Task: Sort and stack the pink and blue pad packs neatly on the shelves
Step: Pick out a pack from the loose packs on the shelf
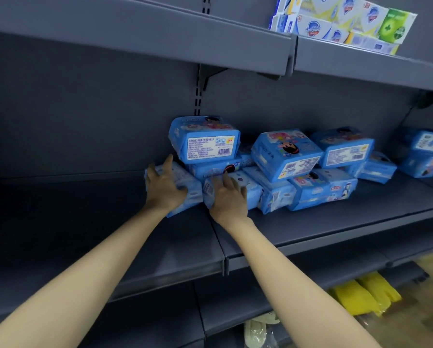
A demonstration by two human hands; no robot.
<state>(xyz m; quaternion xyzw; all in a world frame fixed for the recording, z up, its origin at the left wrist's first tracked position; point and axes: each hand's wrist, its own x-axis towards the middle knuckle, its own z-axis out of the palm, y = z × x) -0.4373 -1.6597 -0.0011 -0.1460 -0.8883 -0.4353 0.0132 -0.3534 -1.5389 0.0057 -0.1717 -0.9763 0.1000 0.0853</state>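
Both bare forearms stretched forward and up, left hand [165, 187] palm down with fingers [169, 163] spread, right hand [229, 197] beside it, palm down, fingers slightly curled

pad packs [285, 156] lie heaped on the middle shelf [336, 222], right of centre. boxes [341, 18] sit on the shelf above, gloves [366, 295] below.

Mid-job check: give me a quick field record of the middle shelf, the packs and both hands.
shelf: grey middle shelf, left part bare
packs: blue packs piled loosely, not in neat stacks
pink packs: none visible
left hand: left hand flat on the leftmost pack
right hand: right hand on the pack beside it
top shelf: soap boxes
below: yellow gloves
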